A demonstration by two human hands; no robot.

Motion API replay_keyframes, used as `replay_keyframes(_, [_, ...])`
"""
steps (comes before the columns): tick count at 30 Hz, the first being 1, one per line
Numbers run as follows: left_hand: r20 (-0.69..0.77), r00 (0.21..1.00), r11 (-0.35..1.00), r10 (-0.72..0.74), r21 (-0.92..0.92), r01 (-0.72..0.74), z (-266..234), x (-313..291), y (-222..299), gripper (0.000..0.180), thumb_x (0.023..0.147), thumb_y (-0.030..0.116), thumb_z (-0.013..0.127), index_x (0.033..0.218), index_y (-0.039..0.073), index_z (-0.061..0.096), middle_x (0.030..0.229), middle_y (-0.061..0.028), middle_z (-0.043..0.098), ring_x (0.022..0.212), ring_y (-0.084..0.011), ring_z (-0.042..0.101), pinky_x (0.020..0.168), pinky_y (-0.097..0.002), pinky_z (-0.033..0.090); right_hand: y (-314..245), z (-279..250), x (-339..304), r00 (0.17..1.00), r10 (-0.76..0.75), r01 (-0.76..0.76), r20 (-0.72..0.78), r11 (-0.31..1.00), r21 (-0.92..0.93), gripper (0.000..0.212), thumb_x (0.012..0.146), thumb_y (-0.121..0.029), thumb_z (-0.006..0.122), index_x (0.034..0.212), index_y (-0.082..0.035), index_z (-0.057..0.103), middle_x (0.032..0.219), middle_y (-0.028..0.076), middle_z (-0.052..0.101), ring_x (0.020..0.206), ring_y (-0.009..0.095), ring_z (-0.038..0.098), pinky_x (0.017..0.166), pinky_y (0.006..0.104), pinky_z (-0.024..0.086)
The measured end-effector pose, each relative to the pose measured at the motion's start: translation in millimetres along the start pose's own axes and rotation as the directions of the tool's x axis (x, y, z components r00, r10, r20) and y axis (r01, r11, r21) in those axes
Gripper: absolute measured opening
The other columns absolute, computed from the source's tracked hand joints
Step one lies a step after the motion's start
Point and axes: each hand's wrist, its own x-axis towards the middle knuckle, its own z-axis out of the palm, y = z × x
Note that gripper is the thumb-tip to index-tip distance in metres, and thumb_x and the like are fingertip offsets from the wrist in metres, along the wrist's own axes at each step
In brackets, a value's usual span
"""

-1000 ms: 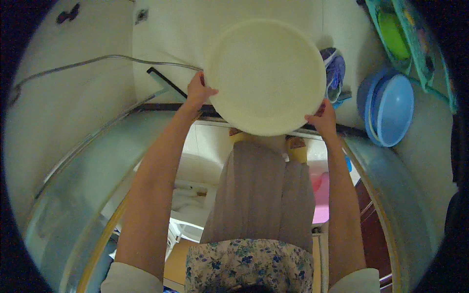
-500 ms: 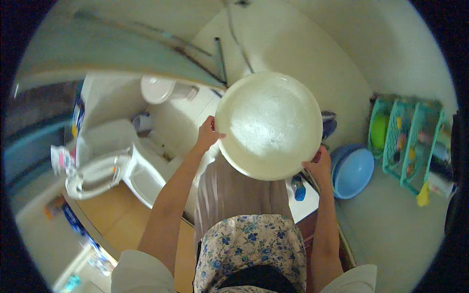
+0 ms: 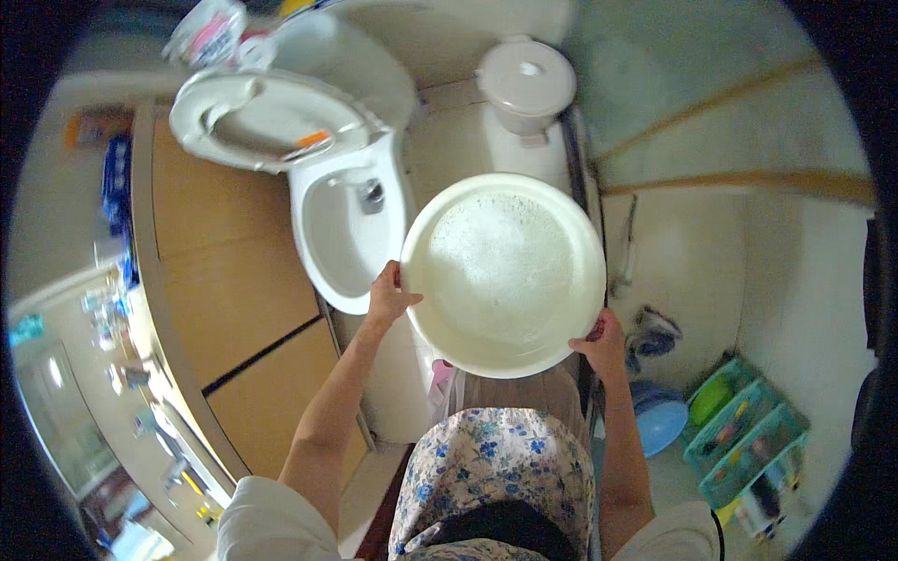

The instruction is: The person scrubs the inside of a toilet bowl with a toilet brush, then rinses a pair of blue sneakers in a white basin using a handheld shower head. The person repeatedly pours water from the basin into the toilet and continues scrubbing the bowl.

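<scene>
A round cream basin (image 3: 505,273) of foamy water is gripped at its rim by both hands — the left hand (image 3: 388,299) on its left edge, the right hand (image 3: 603,342) on its lower right edge. It is held level just beside the open toilet bowl (image 3: 346,224) — a white lidded bin (image 3: 526,82) stands beyond it, and a blue basin (image 3: 659,423) lies on the floor at the right.

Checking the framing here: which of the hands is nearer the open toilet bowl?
Left. The left hand grips the basin rim right beside the toilet bowl. The right hand holds the opposite rim, across the basin from it.
</scene>
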Motion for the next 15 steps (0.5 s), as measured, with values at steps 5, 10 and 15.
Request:
replay_keyframes(5, [-0.091,0.985,0.990,-0.144,-0.012,0.144,-51.6,-16.7,-36.0,0.046,0.052,0.007,0.074,0.091,0.001,0.051,0.082,-0.0053,0.059,0.074,-0.0149,0.055,0.070,-0.0274,0.047,-18.8,55.4,33.4,0.984,-0.049,0.082,0.171,0.978,-0.191,0.048,0.051,-0.001,0.075,0.091,-0.001,0.049,0.078,0.008,0.059,0.069,0.016,0.059,0.062,0.0286,0.050])
replay_keyframes(10, [-0.155,0.960,0.969,-0.233,-0.115,0.217,-95.0,-27.4,-122.1,0.055,0.050,0.011,0.076,0.099,0.002,0.053,0.084,-0.0078,0.062,0.075,-0.0174,0.058,0.071,-0.0285,0.048,-57.4,123.9,36.1,0.951,0.014,0.056,0.308,0.975,-0.215,0.043,0.050,-0.002,0.075,0.085,-0.002,0.051,0.071,0.003,0.057,0.063,0.012,0.055,0.056,0.0265,0.047])
replay_keyframes(15, [-0.116,0.945,0.950,-0.307,-0.102,0.296,-117.0,-26.7,-155.9,0.057,0.048,0.011,0.077,0.099,0.002,0.055,0.085,-0.0084,0.062,0.076,-0.0172,0.058,0.072,-0.0299,0.047,-73.4,157.3,41.6,0.913,0.040,0.068,0.405,0.966,-0.251,0.041,0.054,-0.001,0.074,0.087,-0.001,0.051,0.070,0.003,0.057,0.062,0.010,0.055,0.056,0.0240,0.047])
